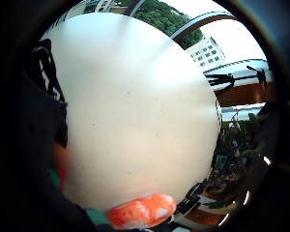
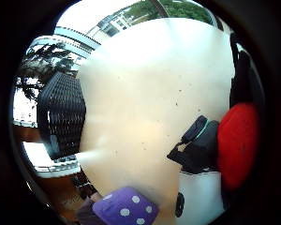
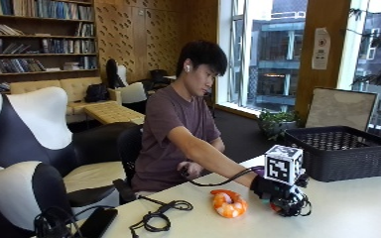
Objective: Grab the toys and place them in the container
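white table (image 3: 362, 208) fills the lower right of the outside view; a dark woven container (image 3: 341, 151) stands at right centre on its far side. at lower centre lies an orange-and-white shrimp toy (image 3: 228, 203), and just right of it the gloved right hand (image 3: 284, 197) is down at the tabletop. its fingers appear curled round a red toy (image 2: 237, 143), seen large at the right edge of the thumb-side palm view, so the grip is judged closed on that toy. a purple dotted toy (image 2: 126, 208) sits at the bottom of that view, beside the palm. step in hand, as judged: securing the red toy before lifting. to do it well, raise it straight off the table, keep clear of the shrimp toy, carry it toward the container at right, and release only once over the rim
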The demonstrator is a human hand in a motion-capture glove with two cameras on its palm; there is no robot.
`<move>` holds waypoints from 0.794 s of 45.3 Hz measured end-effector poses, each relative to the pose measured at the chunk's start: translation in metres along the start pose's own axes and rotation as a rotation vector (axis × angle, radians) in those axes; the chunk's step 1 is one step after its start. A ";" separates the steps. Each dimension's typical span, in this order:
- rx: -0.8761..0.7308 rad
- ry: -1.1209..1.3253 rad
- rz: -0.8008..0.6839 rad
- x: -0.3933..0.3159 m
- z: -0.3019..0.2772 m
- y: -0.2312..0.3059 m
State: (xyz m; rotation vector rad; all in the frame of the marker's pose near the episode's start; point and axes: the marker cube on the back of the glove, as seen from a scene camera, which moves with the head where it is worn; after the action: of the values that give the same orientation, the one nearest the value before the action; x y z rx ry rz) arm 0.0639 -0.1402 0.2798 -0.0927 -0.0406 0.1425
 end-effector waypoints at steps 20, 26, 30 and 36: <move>-0.052 0.092 -0.196 -0.093 -0.172 0.004; 0.061 0.137 -0.275 -0.139 -0.237 0.004; 0.081 0.036 -0.350 -0.188 -0.268 0.006; 0.142 0.112 -0.203 -0.251 -0.279 -0.014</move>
State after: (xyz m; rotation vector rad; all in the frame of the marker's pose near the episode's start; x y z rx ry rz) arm -0.1688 -0.2151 -0.0047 0.0453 0.0717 -0.0633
